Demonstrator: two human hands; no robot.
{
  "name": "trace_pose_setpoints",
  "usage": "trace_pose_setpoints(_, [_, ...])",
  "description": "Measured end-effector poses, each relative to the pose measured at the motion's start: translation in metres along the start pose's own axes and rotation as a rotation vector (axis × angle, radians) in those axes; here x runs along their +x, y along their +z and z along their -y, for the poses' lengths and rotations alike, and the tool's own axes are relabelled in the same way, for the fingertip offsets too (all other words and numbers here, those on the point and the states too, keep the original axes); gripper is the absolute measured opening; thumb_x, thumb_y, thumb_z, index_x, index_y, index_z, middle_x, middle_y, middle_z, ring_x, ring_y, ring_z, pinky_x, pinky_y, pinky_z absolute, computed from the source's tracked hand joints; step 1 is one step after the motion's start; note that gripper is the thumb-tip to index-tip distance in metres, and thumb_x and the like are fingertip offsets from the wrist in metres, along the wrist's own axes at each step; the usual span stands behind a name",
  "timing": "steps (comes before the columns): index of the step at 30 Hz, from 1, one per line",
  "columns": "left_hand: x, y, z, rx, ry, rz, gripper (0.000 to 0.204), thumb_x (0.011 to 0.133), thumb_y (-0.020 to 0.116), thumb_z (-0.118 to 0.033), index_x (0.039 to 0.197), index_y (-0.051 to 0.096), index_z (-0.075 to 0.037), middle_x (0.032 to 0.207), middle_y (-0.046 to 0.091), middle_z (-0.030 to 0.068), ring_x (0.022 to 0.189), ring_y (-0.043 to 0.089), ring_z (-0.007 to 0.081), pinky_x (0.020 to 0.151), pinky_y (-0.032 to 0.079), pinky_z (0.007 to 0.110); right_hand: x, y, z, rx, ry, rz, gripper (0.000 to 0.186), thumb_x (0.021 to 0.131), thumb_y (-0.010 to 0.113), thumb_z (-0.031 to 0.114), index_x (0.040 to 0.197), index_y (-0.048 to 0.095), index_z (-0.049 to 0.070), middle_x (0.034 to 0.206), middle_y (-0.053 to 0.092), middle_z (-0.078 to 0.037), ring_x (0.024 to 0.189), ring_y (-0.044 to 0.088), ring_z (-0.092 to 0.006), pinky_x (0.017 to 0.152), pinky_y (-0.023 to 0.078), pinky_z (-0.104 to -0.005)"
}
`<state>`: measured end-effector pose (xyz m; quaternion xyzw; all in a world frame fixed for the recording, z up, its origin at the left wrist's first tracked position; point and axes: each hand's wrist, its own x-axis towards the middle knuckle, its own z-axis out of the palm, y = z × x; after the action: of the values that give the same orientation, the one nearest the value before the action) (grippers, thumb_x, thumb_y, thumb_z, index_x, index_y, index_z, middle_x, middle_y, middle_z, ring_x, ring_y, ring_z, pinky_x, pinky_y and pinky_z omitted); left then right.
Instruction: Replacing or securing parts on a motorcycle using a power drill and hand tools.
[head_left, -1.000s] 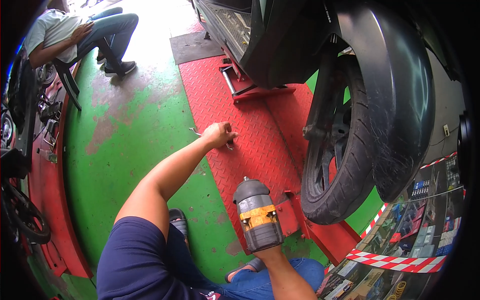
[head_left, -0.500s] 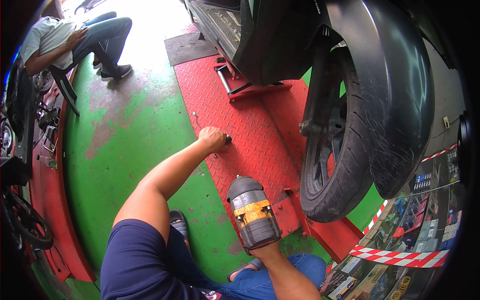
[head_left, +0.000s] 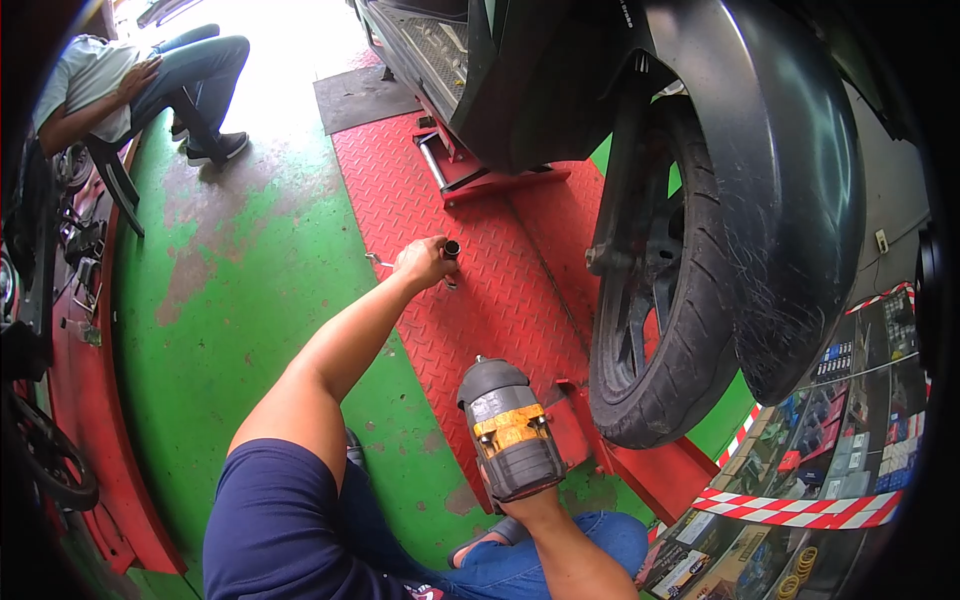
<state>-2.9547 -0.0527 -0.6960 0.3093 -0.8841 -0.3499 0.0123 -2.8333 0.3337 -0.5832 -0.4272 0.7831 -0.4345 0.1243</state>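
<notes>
My left hand (head_left: pixel 422 264) is closed around a black socket (head_left: pixel 452 249), whose hollow end points up, just over the red checkered-plate platform (head_left: pixel 475 310). A thin metal tool (head_left: pixel 378 260) shows beside that hand at the platform's left edge. My right hand (head_left: pixel 530 503) grips a grey-and-black impact wrench (head_left: pixel 513 435) wrapped with a worn yellow band. Its bare square drive points away from me, and its body hides most of my fingers. To the right stands a motorcycle's front wheel (head_left: pixel 665 390) under a scratched black fender (head_left: pixel 800 220).
A red jack (head_left: pixel 500 185) sits on the platform under the dark scooter body (head_left: pixel 545 90). At far left a person (head_left: pixel 95 90) sits on a chair (head_left: pixel 115 175). A glass display case (head_left: pixel 830 450) edged with red-white tape stands right. Green floor (head_left: pixel 240 330) lies left.
My left hand has lifted slightly and turned, so the socket's hollow end now shows. The impact wrench stays nearly in place, and the whole view has shifted a little.
</notes>
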Motion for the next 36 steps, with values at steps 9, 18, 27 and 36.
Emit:
trace_pose_setpoints(9, [0.0,-0.06,0.011,-0.644,-0.338,0.478,0.034,0.103,0.057,-0.039,0.115,0.067,-0.009,0.079,0.061,0.0045,0.059,0.053,0.0145,0.046,0.037,0.029,0.003,-0.008,-0.009,-0.011,-0.032,0.029,0.017,0.089,0.075,0.009,0.105,0.072,0.003,0.098,0.073,-0.012,0.091,0.07,-0.0298,0.082,0.056,-0.0429])
trace_pose_setpoints(18, [-0.057,-0.107,-0.043,-1.349,-0.127,1.028,0.016,0.1,0.05,-0.015,0.105,0.062,-0.007,0.086,0.058,0.0037,0.066,0.054,0.0136,0.042,0.033,0.023,0.025,-0.004,0.008,0.24,0.066,-0.026,0.014,0.089,0.071,0.004,0.103,0.07,0.004,0.095,0.071,-0.008,0.091,0.069,-0.023,0.083,0.055,-0.0377])
trace_pose_setpoints(27, [-0.106,-0.108,-0.09,-1.073,0.042,0.821,0.025,0.11,0.054,-0.027,0.113,0.065,-0.005,0.092,0.066,0.0039,0.07,0.059,0.0081,0.045,0.035,0.021,0.043,-0.006,0.016,0.212,-0.021,-0.075,0.016,0.085,0.07,0.004,0.101,0.07,0.005,0.094,0.07,-0.007,0.089,0.068,-0.0232,0.083,0.055,-0.0381])
trace_pose_setpoints(36, [-0.114,-0.093,-0.093,-1.168,0.066,0.68,0.025,0.105,0.067,-0.034,0.112,0.061,-0.011,0.097,0.071,0.001,0.069,0.059,0.0046,0.045,0.037,0.019,0.047,-0.003,0.02,0.235,0.031,-0.094,0.021,0.087,0.071,0.005,0.108,0.07,0.005,0.102,0.071,-0.009,0.095,0.068,-0.0264,0.087,0.055,-0.0414])
